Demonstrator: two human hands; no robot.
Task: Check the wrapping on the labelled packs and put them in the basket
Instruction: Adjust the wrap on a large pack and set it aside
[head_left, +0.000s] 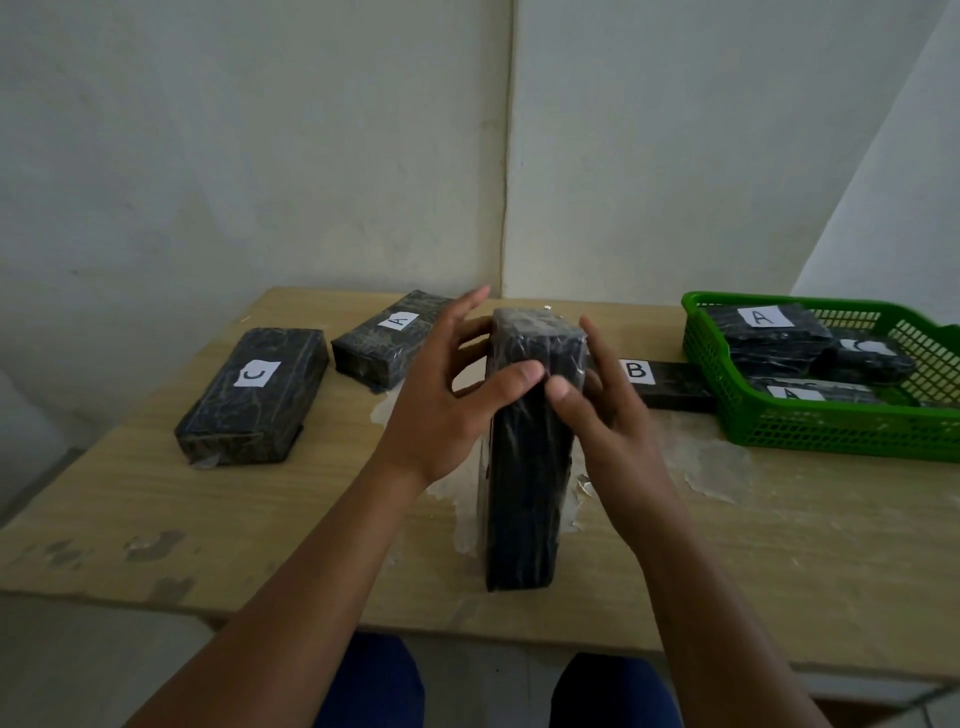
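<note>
Step in hand: checking the wrap on the held pack (527, 447), which stands on end near the middle of the table (779, 545), its label out of sight.
Left hand (441, 410): on the pack's left side; thumb pressed on the near face close to the top, the other fingers (470, 304) spread and reaching round the far left edge.
Right hand (610, 410): on the pack's right side; thumb tip on the near face just beside the left thumb, the other fingers loosely curled against the right face.
Doing it well: keep the base planted on the table, run both thumbs along the film to feel for loose seams or tears, and turn the pack to see every face, the label too, before lifting it.
Green basket (831, 436): at the far right of the table; holds an A pack (769, 325) on top, a pack that looks like C (867, 356) beside it, and another A pack (810, 392) lower down.
Waiting on the table: the C pack (252, 395) far left, an A pack (389, 340) beside it, and the B pack (670, 384) touching the basket's left wall.
</note>
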